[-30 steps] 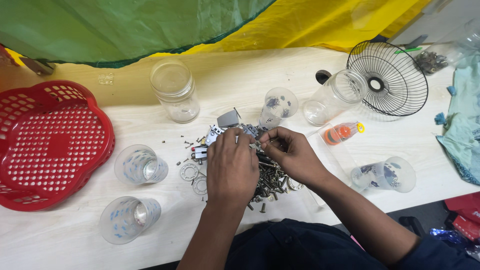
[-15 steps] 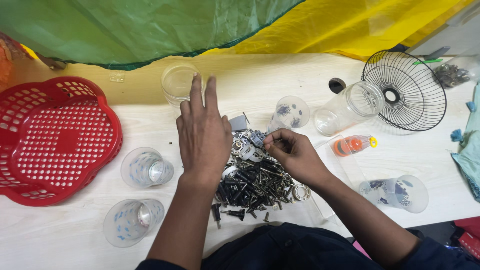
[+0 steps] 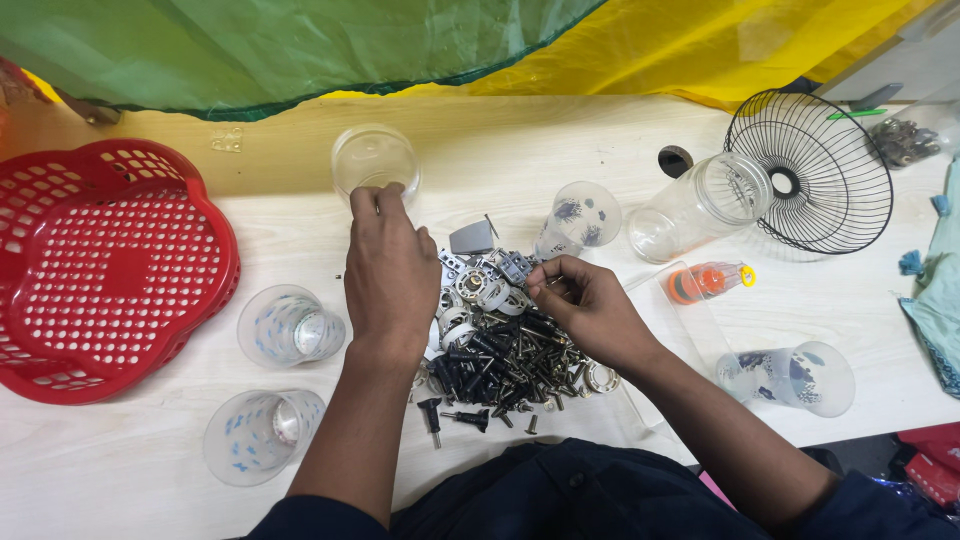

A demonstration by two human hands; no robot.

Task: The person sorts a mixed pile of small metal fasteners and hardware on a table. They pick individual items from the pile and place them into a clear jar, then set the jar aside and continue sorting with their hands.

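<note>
The fingers of the left hand (image 3: 392, 270) are pressed together and reach out to the rim of the clear jar (image 3: 375, 160) at 12 o'clock, maybe to drop in something small; I cannot tell if they hold a piece. The fingers of the right hand (image 3: 585, 305) are pinched together on a tiny part I cannot make out, right over the pile of screws (image 3: 505, 352), so picking is quick.

The pile lies between both hands on the surface (image 3: 520, 150). Cups lie tipped around it, mouths near the pile: two patterned cups (image 3: 290, 328) at 9 o'clock and one cup (image 3: 580, 218) at 1 o'clock. A red basket (image 3: 105, 265) sits far at 9 o'clock.

Half a second ago the left hand lay flat with fingers spread; now they are closed and pointing at the jar.
</note>
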